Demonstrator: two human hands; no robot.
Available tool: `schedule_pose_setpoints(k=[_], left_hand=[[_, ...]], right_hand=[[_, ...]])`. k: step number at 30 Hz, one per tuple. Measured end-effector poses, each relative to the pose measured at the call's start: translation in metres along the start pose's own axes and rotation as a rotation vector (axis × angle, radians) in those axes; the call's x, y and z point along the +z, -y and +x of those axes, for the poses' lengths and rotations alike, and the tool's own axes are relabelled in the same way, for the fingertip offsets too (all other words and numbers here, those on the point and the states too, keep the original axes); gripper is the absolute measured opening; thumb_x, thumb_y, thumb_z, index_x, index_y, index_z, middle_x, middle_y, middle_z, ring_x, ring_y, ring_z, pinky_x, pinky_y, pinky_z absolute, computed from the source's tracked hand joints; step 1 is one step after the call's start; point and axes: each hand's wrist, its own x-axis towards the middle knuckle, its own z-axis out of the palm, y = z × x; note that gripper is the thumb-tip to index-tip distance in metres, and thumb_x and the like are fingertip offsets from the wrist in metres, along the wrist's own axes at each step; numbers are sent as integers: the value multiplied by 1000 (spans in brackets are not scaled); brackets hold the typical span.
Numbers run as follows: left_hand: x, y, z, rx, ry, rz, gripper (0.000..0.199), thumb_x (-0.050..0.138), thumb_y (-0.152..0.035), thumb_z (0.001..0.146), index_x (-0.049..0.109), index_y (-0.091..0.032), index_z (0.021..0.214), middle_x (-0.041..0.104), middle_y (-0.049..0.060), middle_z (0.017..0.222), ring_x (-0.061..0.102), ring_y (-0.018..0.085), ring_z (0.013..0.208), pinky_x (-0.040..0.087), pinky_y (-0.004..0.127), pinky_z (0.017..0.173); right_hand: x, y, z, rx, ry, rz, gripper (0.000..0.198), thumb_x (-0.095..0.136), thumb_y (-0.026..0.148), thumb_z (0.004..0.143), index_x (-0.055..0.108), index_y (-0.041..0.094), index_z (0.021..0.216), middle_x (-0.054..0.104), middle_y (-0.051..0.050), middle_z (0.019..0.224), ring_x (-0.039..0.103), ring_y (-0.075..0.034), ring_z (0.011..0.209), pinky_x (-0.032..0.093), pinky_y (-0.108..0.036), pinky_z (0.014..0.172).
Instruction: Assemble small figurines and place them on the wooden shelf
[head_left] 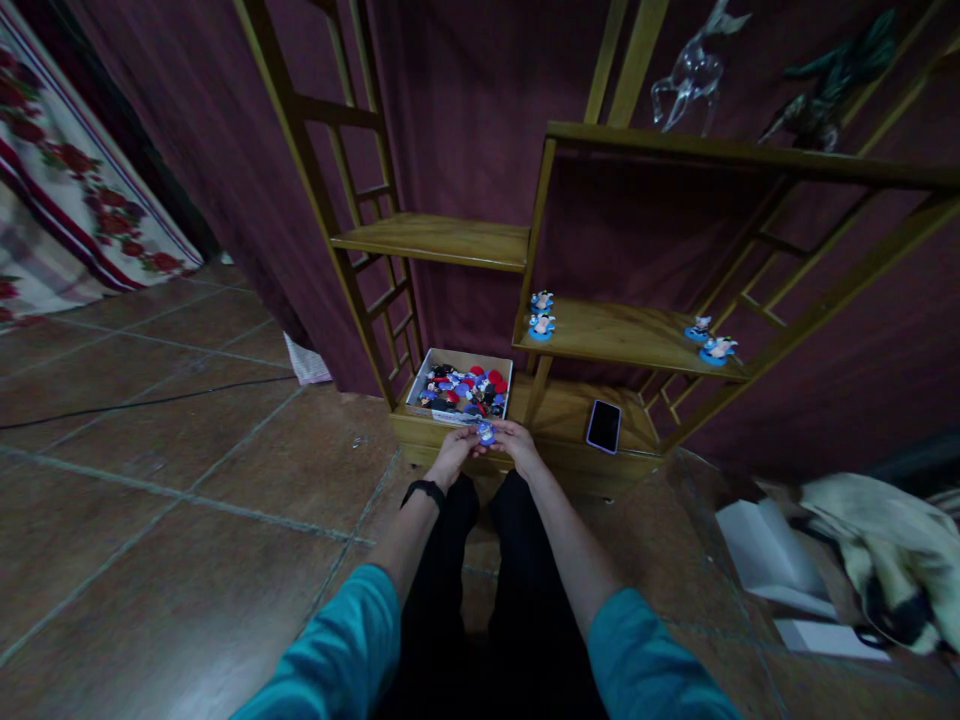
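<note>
Between both hands, just in front of the box, is a small purple-blue figurine (486, 432). The fingers of my left hand (454, 450) close on its left side, and those of my right hand (516, 442) grip its right side. Directly beyond them, a shallow white cardboard box (420, 387) rests on the low base of a wooden shelf unit. Many small red, black, blue and white pieces (469, 385) lie jumbled inside it. Fine details of the held figurine are too small to make out.
On the middle shelf (622, 335), small figurines on blue bases stand in pairs at the left (541, 326) and right (718, 349). A phone (604, 426) lies on the base. Above are a glass deer (694, 75) and a dark statue (825, 90). White boxes (772, 550) lie at right.
</note>
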Motion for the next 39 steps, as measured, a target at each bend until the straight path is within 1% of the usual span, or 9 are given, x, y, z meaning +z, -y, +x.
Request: schedule_pose_setpoints(k=[5, 9, 15, 19, 23, 27, 32, 36, 39], left_hand=[[1, -2, -2, -15, -4, -23, 26, 67, -12, 63, 64, -10, 88, 65, 5, 62, 58, 9, 48, 38, 17, 44], [2, -6, -5, -35, 6, -51, 24, 67, -14, 64, 63, -9, 87, 66, 6, 61, 61, 11, 52, 40, 17, 45], [4, -9, -9, -47, -5, -96, 22, 67, -15, 64, 60, -11, 84, 67, 7, 66, 64, 14, 58, 44, 19, 49], [4, -9, -9, -58, -4, -91, 22, 67, -15, 64, 58, -12, 84, 67, 7, 66, 65, 14, 59, 45, 20, 51], [3, -7, -7, -38, -2, -95, 21, 65, -18, 66, 58, -12, 85, 66, 6, 63, 64, 13, 56, 44, 20, 50], [2, -5, -4, -19, 1, -97, 20, 64, -21, 68, 60, -11, 85, 64, 4, 58, 61, 11, 50, 41, 18, 46], [1, -5, -2, -42, 24, -65, 24, 65, -26, 68, 63, -10, 85, 62, 4, 55, 56, 9, 44, 38, 18, 43], [0, -6, -3, -41, 33, -74, 23, 67, -23, 67, 63, -9, 85, 63, 4, 56, 57, 9, 46, 38, 18, 44], [0, -6, -5, -40, 39, -87, 21, 65, -21, 68, 62, -10, 86, 65, 5, 59, 60, 11, 49, 40, 18, 45]], right_hand=[[1, -1, 2, -12, -48, 3, 29, 63, 20, 54, 65, 18, 83, 66, 0, 77, 59, -11, 61, 48, -23, 58], [1, 0, 1, -12, -66, -11, 27, 64, 23, 56, 64, 18, 82, 66, 0, 75, 59, -11, 61, 48, -23, 58], [3, 4, -4, 0, 19, 6, 32, 67, 29, 58, 63, 19, 88, 67, -1, 78, 61, -13, 63, 49, -26, 63], [4, 6, -5, 8, 20, 12, 32, 68, 29, 57, 63, 18, 87, 66, -1, 74, 60, -12, 61, 49, -26, 62], [3, 5, -2, 14, -2, 34, 29, 65, 24, 56, 64, 18, 84, 66, 0, 69, 57, -10, 54, 47, -23, 56], [2, 3, 1, 29, -14, 37, 22, 61, 19, 55, 65, 16, 76, 64, 1, 62, 53, -8, 48, 42, -20, 48], [3, 2, 3, 67, -7, -3, 16, 59, 20, 56, 65, 16, 71, 63, 1, 57, 50, -8, 44, 40, -20, 46], [3, 1, 3, 57, -38, 0, 17, 60, 24, 59, 64, 17, 74, 63, 2, 57, 50, -8, 45, 41, -20, 45], [3, 2, 1, 46, -26, 8, 21, 61, 27, 61, 64, 18, 79, 64, 1, 62, 53, -8, 48, 43, -20, 48]])
